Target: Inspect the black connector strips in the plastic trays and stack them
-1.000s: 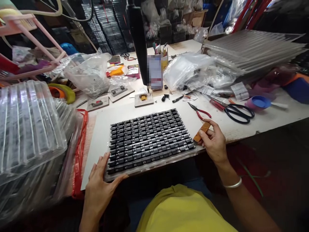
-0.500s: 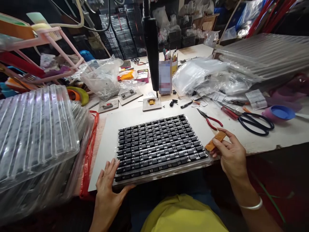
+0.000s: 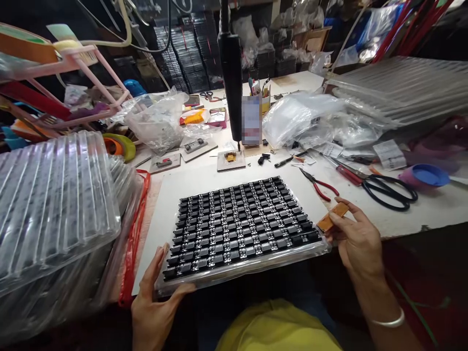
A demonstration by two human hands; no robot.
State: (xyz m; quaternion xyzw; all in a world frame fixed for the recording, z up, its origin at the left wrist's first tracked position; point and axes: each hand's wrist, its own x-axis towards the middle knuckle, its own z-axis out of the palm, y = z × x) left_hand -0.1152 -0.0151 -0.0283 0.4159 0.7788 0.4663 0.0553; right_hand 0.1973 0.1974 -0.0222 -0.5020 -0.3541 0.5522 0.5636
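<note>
A clear plastic tray (image 3: 256, 265) filled with rows of small black electronic parts lies at the front edge of the work surface. My left hand (image 3: 153, 297) grips its near left corner, thumb along the front edge and fingers along the left side. Between the thumb and fingers of my right hand (image 3: 360, 239) is a flat orange-brown block (image 3: 332, 218), close to the tray's right edge. Whether hidden fingers of that hand also touch the tray I cannot tell.
Stacked clear trays (image 3: 54, 204) stand on the left. Red-handled pliers (image 3: 320, 185) and black-handled scissors (image 3: 389, 190) lie to the right. A black electric screwdriver (image 3: 231, 83) hangs above a small fixture (image 3: 231, 160). Plastic bags (image 3: 307, 114) lie behind.
The tray has come nearer to me, its front edge now further over the table edge. My left hand has closed round its corner, and my right hand has shifted slightly with the block.
</note>
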